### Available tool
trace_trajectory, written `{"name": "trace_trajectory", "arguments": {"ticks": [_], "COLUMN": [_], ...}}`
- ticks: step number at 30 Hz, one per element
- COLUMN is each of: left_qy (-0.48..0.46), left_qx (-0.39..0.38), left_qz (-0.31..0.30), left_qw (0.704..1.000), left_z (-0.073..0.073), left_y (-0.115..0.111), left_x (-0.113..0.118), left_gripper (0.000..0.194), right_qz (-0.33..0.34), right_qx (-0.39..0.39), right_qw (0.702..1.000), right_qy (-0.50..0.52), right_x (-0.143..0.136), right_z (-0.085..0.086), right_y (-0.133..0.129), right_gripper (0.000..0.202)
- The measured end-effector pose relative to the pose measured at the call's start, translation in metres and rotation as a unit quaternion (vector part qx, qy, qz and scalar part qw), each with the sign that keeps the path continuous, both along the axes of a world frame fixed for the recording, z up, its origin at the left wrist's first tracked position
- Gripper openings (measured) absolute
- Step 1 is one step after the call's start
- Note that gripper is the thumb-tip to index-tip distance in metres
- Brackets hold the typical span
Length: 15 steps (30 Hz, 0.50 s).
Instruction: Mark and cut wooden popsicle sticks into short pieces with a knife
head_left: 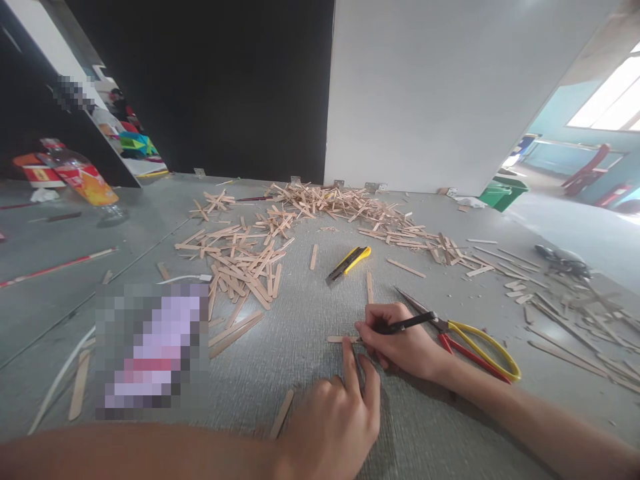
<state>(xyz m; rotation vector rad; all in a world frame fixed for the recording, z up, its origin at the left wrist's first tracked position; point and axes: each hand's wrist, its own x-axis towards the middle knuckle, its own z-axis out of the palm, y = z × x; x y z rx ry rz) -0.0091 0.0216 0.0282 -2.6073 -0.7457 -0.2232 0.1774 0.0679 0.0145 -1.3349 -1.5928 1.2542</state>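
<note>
A short wooden stick (337, 339) lies flat on the grey tabletop (305, 300). My left hand (340, 410) presses its fingertips down on this stick, with the index finger stretched out. My right hand (400, 340) grips a black pen (413, 322), its lower end near the stick's right end, which is partly hidden by the fingers. Just beyond my right hand, another wooden stick (369, 288) lies on the table. A yellow and black utility knife (350, 262) rests farther ahead. Scissors with red and yellow handles (485, 348) lie to the right of my right hand.
Piles of wooden sticks (245, 263) spread at the left and back. Cut strips (565, 317) lie at the right. A blurred purple object (155, 347) and a white cable (60, 383) are at the left, a bottle (83, 177) farther back. Panels (410, 93) stand behind.
</note>
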Motion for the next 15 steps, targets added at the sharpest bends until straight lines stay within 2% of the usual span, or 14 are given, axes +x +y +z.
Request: {"name": "trace_trajectory", "arguments": {"ticks": [15], "left_qy": [-0.001], "left_qx": [0.007], "left_qz": [-0.001], "left_qw": [1.0], "left_z": [-0.0017], "left_y": [0.0007], "left_x": [0.001], "left_gripper": [0.047], "right_qz": [0.007], "right_qx": [-0.004], "right_qw": [1.0], "right_qy": [-0.009], "right_x": [0.001], "right_z": [0.0012], "right_y": [0.0002], "right_gripper": [0.038]}}
